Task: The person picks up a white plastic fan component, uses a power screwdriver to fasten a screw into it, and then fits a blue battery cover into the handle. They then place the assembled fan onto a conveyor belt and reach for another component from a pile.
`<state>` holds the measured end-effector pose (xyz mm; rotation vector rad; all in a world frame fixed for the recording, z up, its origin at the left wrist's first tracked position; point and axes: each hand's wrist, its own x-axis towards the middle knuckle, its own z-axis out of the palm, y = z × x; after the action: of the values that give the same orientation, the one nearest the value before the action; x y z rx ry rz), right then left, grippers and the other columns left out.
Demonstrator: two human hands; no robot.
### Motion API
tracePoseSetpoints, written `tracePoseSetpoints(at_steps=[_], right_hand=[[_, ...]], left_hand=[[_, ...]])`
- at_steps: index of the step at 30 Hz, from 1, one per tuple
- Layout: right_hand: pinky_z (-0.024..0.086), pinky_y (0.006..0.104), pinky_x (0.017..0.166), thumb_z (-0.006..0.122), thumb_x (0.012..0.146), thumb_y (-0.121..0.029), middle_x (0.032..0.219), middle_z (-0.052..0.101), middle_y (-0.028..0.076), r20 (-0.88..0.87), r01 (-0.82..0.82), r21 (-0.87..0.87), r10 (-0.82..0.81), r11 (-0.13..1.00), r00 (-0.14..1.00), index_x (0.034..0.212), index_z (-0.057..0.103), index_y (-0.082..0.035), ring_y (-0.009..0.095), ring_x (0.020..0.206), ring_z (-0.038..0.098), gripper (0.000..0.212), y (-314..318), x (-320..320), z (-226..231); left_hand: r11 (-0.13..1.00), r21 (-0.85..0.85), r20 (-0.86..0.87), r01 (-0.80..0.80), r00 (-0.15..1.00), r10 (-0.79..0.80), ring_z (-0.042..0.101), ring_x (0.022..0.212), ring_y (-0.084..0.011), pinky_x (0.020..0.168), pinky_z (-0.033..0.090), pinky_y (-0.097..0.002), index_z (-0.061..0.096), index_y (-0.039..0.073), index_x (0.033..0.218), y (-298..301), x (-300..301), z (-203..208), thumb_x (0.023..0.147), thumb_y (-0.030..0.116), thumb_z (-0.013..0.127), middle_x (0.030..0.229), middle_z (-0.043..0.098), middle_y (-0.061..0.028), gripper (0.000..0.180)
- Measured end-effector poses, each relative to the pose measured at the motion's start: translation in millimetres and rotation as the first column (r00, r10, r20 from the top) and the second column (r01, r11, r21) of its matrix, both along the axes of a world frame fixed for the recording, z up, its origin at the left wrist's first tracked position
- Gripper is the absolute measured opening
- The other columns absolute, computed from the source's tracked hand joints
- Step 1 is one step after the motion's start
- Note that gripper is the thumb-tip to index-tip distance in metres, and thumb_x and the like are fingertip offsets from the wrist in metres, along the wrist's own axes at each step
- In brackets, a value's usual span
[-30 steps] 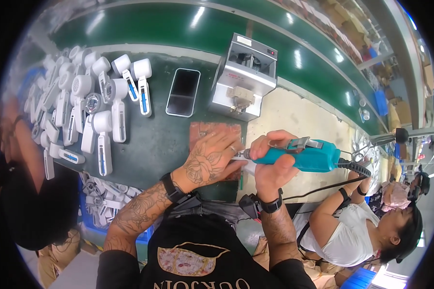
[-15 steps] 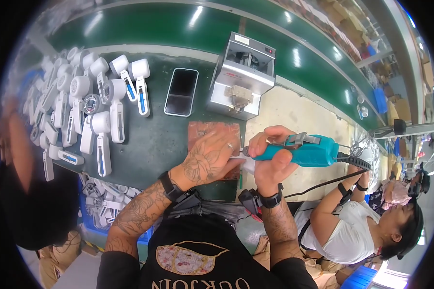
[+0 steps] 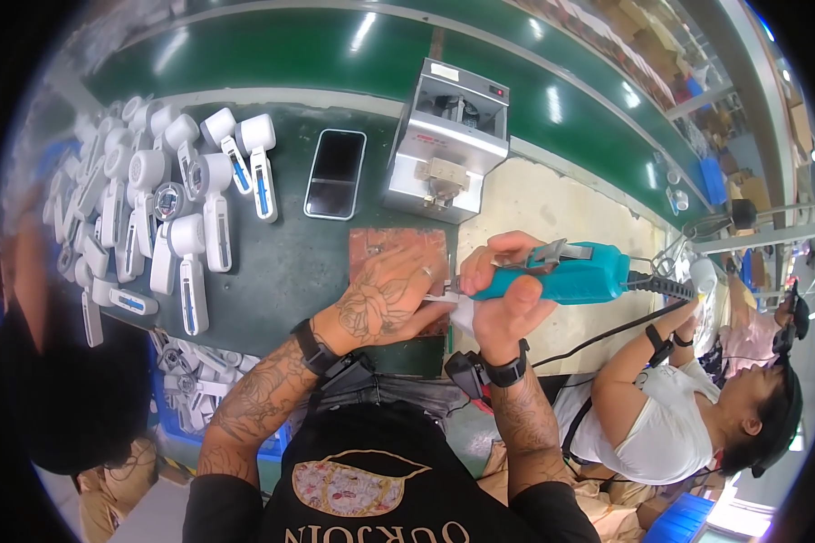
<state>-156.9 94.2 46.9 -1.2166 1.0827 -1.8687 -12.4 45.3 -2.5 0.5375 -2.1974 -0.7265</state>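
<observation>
My right hand (image 3: 507, 294) is wrapped around a teal electric screwdriver (image 3: 581, 274), which lies nearly level with its tip pointing left. Its black cord leaves from the right end. My left hand (image 3: 391, 294) is closed around a white handheld fan part (image 3: 463, 317), mostly hidden by my fingers. The screwdriver's tip meets this part between both hands, but the exact contact spot is covered. Beneath my left hand lies a reddish-brown work pad (image 3: 371, 242) on the dark green table (image 3: 285, 271).
Many white handheld fans (image 3: 215, 226) crowd the table's left side. A phone (image 3: 336, 174) and a silver boxy machine (image 3: 448, 140) stand beyond my hands. More fan parts fill a blue crate (image 3: 276, 445) below the edge. A co-worker (image 3: 661, 416) sits at right.
The screwdriver and my right hand have shifted slightly left and away from me. My left hand keeps its hold, and the whole view has moved a little.
</observation>
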Motion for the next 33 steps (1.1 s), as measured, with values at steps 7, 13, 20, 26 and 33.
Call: tracePoseSetpoints(at_steps=[7,13,20,26,33], right_hand=[[0.043,0.0312,0.053,0.064,0.086,-0.064,0.063,0.050,0.007,-0.017,0.014,-0.004,-0.014,1.000,1.000,0.106,0.050,0.005,0.017,0.055,0.051,0.073,-1.4,0.4,0.0],[0.045,0.0311,0.055,0.064,0.086,-0.065,0.066,0.052,0.006,-0.021,-0.007,0.016,0.008,1.000,1.000,0.110,0.053,0.005,0.017,0.057,0.052,0.075,-5.0,-1.2,12.5],[0.045,0.0283,0.058,0.059,0.093,-0.058,0.072,0.056,0.006,-0.103,0.101,-0.022,-0.103,0.995,0.989,0.111,0.056,0.005,0.016,0.063,0.056,0.066,-58.2,-8.7,29.8],[0.045,0.0266,0.057,0.056,0.101,-0.035,0.070,0.058,0.005,-0.215,0.053,-0.093,-0.072,0.994,0.974,0.101,0.058,0.000,0.014,0.063,0.057,0.035,-101.6,-1.9,19.6],[0.046,0.0280,0.057,0.057,0.100,-0.034,0.070,0.058,0.005,-0.146,0.037,-0.074,-0.048,0.997,0.988,0.097,0.056,0.000,0.014,0.062,0.057,0.034,-103.1,-3.3,2.1]], left_hand=[[0.997,0.059,0.080,-0.053,0.996,0.048,0.062,0.097,-0.0342,0.086,0.051,-0.0429,0.064,0.003,0.100,2.5,-1.6,3.2,0.079,0.025,0.076,0.102,0.064,-0.0131,0.032],[0.998,0.010,0.120,-0.066,0.991,0.065,0.060,0.104,-0.0347,0.093,0.048,-0.0453,0.067,0.005,0.102,-0.6,-1.0,4.6,0.084,0.030,0.071,0.111,0.064,-0.0137,0.032],[0.995,0.101,0.338,-0.019,0.941,-0.016,0.053,0.113,-0.0329,0.099,0.043,-0.0467,0.067,0.006,0.107,-12.6,4.5,23.0,0.085,0.033,0.068,0.124,0.059,-0.0123,0.035],[0.998,0.021,0.286,-0.066,0.956,0.058,0.052,0.115,-0.0312,0.102,0.041,-0.0503,0.064,0.007,0.114,-8.3,11.8,7.3,0.086,0.032,0.065,0.124,0.058,-0.0103,0.037],[0.997,0.042,0.303,-0.060,0.952,0.045,0.050,0.118,-0.0313,0.106,0.039,-0.0509,0.063,0.007,0.119,-7.9,10.4,7.1,0.087,0.032,0.065,0.128,0.056,-0.0103,0.041]])
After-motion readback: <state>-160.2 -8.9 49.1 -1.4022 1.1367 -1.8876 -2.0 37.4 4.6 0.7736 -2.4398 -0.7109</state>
